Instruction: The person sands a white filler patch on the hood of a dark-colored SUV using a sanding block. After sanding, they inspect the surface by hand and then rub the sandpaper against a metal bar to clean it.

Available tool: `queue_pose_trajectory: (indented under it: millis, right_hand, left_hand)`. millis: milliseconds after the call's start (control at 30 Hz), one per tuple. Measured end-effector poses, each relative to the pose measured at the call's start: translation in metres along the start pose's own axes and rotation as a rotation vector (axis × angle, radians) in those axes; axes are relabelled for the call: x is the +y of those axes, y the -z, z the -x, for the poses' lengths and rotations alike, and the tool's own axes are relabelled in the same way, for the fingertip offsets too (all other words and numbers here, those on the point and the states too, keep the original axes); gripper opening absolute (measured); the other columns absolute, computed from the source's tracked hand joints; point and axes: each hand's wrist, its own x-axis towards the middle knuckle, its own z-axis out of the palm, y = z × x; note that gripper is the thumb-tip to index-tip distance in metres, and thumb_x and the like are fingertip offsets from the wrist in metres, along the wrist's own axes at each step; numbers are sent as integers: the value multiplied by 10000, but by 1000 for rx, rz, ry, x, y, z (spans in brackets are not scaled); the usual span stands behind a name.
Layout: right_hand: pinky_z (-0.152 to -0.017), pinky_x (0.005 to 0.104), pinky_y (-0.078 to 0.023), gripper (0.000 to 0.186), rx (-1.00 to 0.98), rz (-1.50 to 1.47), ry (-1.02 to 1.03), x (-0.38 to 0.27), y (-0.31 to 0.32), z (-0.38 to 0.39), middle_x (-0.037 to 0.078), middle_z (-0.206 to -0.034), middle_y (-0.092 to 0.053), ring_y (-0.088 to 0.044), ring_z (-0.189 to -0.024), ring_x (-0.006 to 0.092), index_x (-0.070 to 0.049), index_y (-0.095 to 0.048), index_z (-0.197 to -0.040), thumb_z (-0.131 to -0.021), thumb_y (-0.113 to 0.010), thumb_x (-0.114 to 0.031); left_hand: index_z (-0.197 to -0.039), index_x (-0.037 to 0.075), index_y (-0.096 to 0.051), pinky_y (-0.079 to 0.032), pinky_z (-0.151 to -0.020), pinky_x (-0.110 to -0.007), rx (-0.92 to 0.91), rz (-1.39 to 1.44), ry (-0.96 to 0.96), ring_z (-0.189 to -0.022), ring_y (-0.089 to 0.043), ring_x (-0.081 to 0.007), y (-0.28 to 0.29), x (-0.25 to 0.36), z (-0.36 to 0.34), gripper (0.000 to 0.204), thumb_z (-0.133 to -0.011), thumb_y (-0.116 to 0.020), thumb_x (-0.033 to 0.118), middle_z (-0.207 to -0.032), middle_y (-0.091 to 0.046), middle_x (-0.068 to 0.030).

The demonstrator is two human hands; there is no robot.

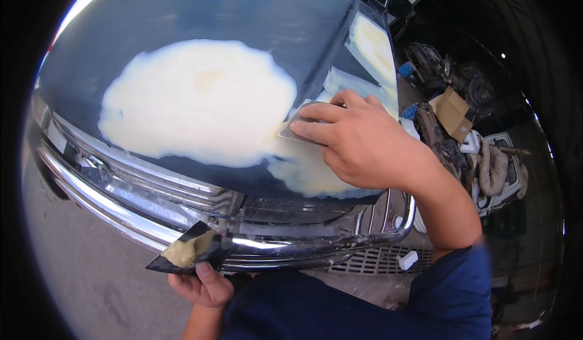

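My right hand point(364, 133) grips a flat putty spreader point(303, 121), its fingers pressed on the blade. The spreader's edge lies against the dark car hood point(206, 12), by the right border of a large pale filler patch point(200, 109). A thinner, yellowish filler smear point(310, 173) runs beneath and in front of that hand. Low at the left, my left hand point(206, 284) pinches a black, square-cornered plate point(163, 262) by its near edge. On the plate sits a lump of beige body filler point(188, 249). It is held in front of the chrome bumper.
A chrome bumper point(109, 203) curves across the car's front below the grille opening point(164, 188). More filler point(373, 45) covers the right fender. Beyond it lie a cardboard box point(450, 112), blue cans point(408, 69) and piled parts. A slotted grate point(373, 261) is on the floor.
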Motion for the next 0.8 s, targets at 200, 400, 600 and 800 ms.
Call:
queue_pose_trajectory:
  millis: [200, 400, 600, 800]
  right_hand:
    - [-883, 447, -430, 458, -83, -17, -13, 5, -10, 0, 41, -1287, -541, -514, -1035, 333, -151, -594, -1237, -794, -516, -69]
    - [-833, 448, -441, 471, -97, -28, -28, -5, -16, 20, 43, -1278, -528, -509, -1024, 322, -156, -587, -1231, -770, -542, -65]
    - [-801, 445, -435, 490, -15, -32, -33, -8, -29, 40, 30, -1268, -523, -506, -1021, 320, -171, -572, -1242, -761, -571, -77]
    - [-857, 454, -423, 476, -13, 11, -71, -9, -9, 47, 31, -1291, -531, -498, -1085, 332, -160, -580, -1244, -777, -556, -72]
  left_hand:
    - [-1305, -58, -273, -382, -1002, -358, -9, 17, 2, -1153, -486, -249, 1, -1, 2, 460, -941, -491, 120, -1307, -439, -241]
    - [-1330, -72, -258, -373, -1020, -371, 31, 5, 5, -1182, -473, -264, 0, 0, 1, 487, -937, -484, 106, -1340, -413, -254]
    - [-1347, -74, -253, -372, -1028, -393, 29, 70, 47, -1194, -470, -274, -4, 3, -5, 494, -947, -473, 112, -1349, -406, -260]
    - [-1363, -63, -249, -379, -1020, -393, 7, 104, 25, -1190, -472, -268, -7, 5, -10, 492, -963, -467, 124, -1347, -412, -254]
